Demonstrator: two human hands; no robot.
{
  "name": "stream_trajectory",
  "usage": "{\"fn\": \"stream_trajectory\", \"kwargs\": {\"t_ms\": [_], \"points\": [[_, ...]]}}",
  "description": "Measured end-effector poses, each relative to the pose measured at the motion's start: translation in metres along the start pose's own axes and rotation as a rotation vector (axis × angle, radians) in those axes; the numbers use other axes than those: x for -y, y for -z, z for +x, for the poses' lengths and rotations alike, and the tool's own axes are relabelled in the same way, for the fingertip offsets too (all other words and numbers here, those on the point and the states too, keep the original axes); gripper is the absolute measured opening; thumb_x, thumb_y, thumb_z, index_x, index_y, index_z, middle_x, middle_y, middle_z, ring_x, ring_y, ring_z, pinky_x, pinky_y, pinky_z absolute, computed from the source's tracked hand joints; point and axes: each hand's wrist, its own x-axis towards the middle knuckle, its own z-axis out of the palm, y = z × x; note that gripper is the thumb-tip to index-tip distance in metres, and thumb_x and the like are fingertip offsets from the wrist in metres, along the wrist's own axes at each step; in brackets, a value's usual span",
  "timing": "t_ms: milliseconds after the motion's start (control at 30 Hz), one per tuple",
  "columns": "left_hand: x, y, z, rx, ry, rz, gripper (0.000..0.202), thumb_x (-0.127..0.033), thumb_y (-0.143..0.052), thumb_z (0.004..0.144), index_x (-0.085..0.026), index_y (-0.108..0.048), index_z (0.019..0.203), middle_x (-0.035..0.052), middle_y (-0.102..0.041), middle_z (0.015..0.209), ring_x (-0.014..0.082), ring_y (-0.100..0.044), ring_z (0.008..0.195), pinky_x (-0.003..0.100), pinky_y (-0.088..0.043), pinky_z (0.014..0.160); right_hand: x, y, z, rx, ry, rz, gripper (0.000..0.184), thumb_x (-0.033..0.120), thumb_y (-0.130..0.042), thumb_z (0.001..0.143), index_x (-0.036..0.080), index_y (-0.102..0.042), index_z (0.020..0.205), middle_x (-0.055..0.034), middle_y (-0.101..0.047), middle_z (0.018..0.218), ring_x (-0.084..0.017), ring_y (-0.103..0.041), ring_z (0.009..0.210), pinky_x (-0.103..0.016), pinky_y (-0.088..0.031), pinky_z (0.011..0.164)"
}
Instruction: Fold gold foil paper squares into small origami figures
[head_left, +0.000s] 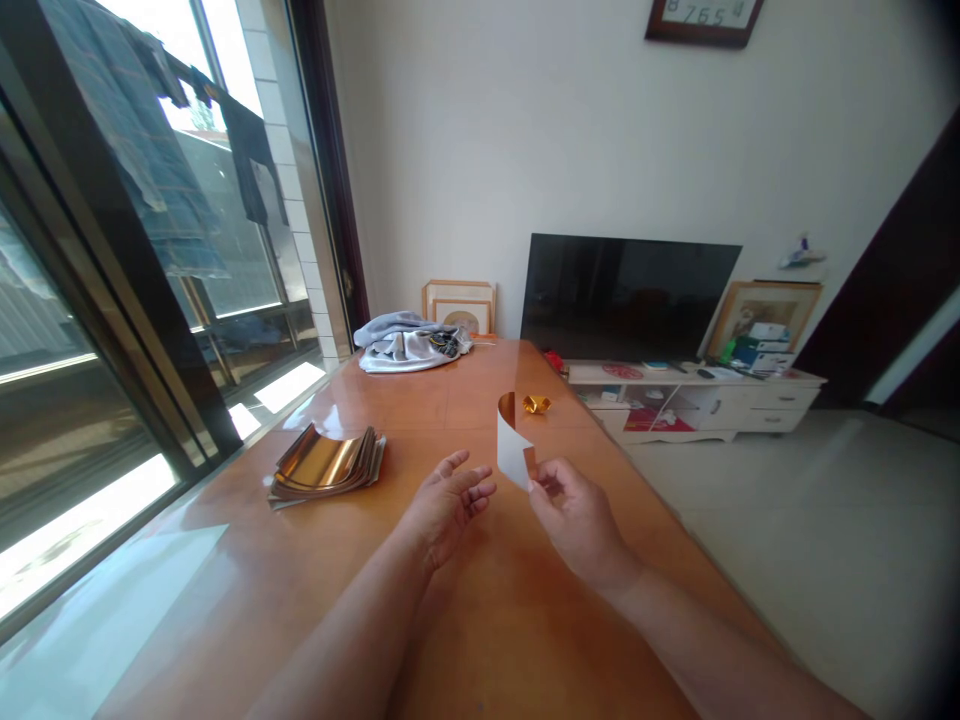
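My right hand (576,515) pinches one lower corner of a curved sheet of gold foil paper (513,450), held upright above the table. Its white back faces me, with gold showing along the curled edges. Just left of the sheet is my left hand (454,505), fingers apart, holding nothing. A stack of curled gold foil paper (326,465) lies on the table to the left. Beyond the held sheet rests a small folded gold foil piece (536,404).
The glossy wooden table (480,640) runs away from me. At its far end lies a grey bundle of cloth (412,342) in front of picture frames (459,300). A television (630,298) stands on a low white cabinet (720,405) behind. Glass sliding doors (135,300) line the left.
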Motion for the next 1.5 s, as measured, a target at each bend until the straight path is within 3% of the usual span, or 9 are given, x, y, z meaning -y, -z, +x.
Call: {"fn": "stream_trajectory", "kwargs": {"t_ms": [133,267,333,367,533,700,933,1167,1500], "points": [[-0.005,0.004,0.001,-0.141,-0.172,0.209,0.055,-0.029,-0.074,0.078,-0.021,-0.051,0.127,0.0096,-0.066,0.114,0.014,-0.067,0.082,0.025,-0.049,0.069,0.008,0.018,0.006,-0.016,0.3,-0.505,0.009,0.015,-0.054,0.088,0.021,-0.06,0.087,-0.0046,-0.066,0.084,-0.021,-0.059,0.082,-0.032,-0.038,0.075],[-0.018,0.009,0.0,-0.332,-0.43,0.463,0.036,-0.025,-0.067,0.075,-0.018,-0.057,0.109,0.0014,-0.063,0.093,0.0115,-0.058,0.075,0.023,-0.043,0.065,0.007,0.026,-0.001,0.194,0.459,-0.799,0.011,0.011,-0.056,0.085,0.021,-0.06,0.084,-0.0051,-0.065,0.084,-0.023,-0.054,0.083,-0.036,-0.033,0.075],[-0.023,0.009,-0.004,-0.293,-0.483,0.628,0.025,-0.023,-0.063,0.074,-0.018,-0.058,0.098,-0.0024,-0.058,0.082,0.0103,-0.052,0.068,0.022,-0.039,0.061,0.002,0.027,-0.009,0.31,0.484,-0.845,0.009,0.013,-0.058,0.086,0.021,-0.059,0.083,-0.0049,-0.065,0.085,-0.023,-0.052,0.083,-0.037,-0.032,0.076],[-0.024,0.008,-0.006,-0.205,-0.463,0.718,0.019,-0.023,-0.06,0.075,-0.019,-0.058,0.093,-0.0035,-0.056,0.077,0.01,-0.05,0.065,0.021,-0.037,0.059,-0.001,0.028,-0.013,0.358,0.486,-0.853,0.009,0.014,-0.059,0.087,0.021,-0.059,0.083,-0.0048,-0.064,0.086,-0.023,-0.051,0.084,-0.037,-0.032,0.077],[-0.017,0.0,-0.022,0.281,-0.295,1.187,0.02,-0.017,-0.056,0.069,-0.019,-0.061,0.088,-0.0026,-0.058,0.075,0.012,-0.051,0.066,0.023,-0.036,0.058,-0.016,0.028,-0.028,0.459,0.433,-0.853,0.009,0.013,-0.057,0.089,0.021,-0.06,0.086,-0.0047,-0.064,0.089,-0.023,-0.05,0.087,-0.036,-0.032,0.078],[-0.007,-0.008,-0.031,0.448,-0.314,1.482,0.022,-0.019,-0.062,0.065,-0.02,-0.065,0.086,0.001,-0.065,0.087,0.015,-0.055,0.073,0.023,-0.038,0.06,-0.02,0.029,-0.029,0.488,0.379,-0.81,0.01,0.013,-0.057,0.088,0.022,-0.061,0.087,-0.0043,-0.063,0.09,-0.022,-0.05,0.089,-0.035,-0.032,0.078],[-0.004,-0.011,-0.027,0.447,-0.347,1.637,0.017,-0.013,-0.054,0.069,-0.02,-0.068,0.076,0.0027,-0.067,0.084,0.0152,-0.057,0.072,0.024,-0.039,0.062,-0.025,0.033,-0.026,0.53,0.308,-0.651,0.012,0.014,-0.056,0.088,0.022,-0.065,0.088,-0.0029,-0.064,0.089,-0.02,-0.053,0.088,-0.032,-0.036,0.079],[-0.003,-0.012,-0.025,0.409,-0.269,1.664,0.017,-0.017,-0.053,0.074,-0.02,-0.069,0.079,0.0031,-0.069,0.084,0.0157,-0.059,0.072,0.024,-0.038,0.061,-0.034,0.043,-0.012,0.561,0.158,-0.36,0.015,0.019,-0.056,0.092,0.023,-0.07,0.088,-0.0021,-0.067,0.087,-0.017,-0.058,0.084,-0.029,-0.042,0.076],[-0.001,-0.009,-0.021,0.336,-0.185,1.64,0.017,-0.022,-0.054,0.075,-0.022,-0.07,0.08,0.0032,-0.07,0.081,0.0175,-0.06,0.073,0.025,-0.036,0.06,-0.043,0.047,-0.005,0.605,0.088,-0.25,0.014,0.025,-0.06,0.091,0.022,-0.072,0.084,-0.0021,-0.067,0.086,-0.017,-0.06,0.086,-0.028,-0.044,0.077]]}}
